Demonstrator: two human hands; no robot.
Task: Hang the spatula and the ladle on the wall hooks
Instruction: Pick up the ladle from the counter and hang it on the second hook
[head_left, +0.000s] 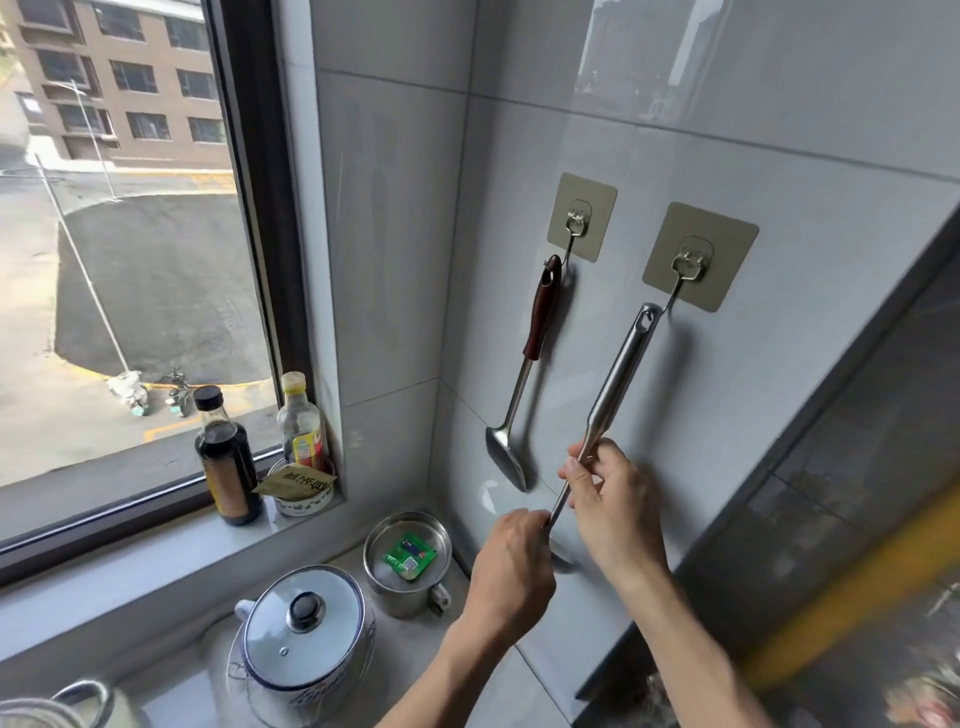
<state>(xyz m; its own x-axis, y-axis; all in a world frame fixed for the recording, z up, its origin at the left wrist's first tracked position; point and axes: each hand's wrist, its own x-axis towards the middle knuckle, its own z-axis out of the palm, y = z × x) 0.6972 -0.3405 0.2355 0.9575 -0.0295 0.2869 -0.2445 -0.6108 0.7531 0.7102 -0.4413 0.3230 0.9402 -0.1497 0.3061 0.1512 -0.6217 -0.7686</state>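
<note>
Two hands on one ladle (618, 374): the left hand (511, 564) pinches the thin lower shaft to steady it, and the right hand (613, 506) grips just above to steer. That puts the handle's eyelet right at the right hook (688, 270), seemingly not seated yet. Further along the wall toward the corner, the spatula (524, 374) already hangs on the left hook (575, 223).

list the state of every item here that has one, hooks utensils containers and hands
spatula: hanging on the left hook
ladle: handle tip at the right hook, held in both hands
left hand: closed on the ladle's shaft
right hand: gripping the ladle's shaft
pot: lid on
metal cup: open, green packet inside
dark bottle: capped
yellow-capped bottle: capped
</note>
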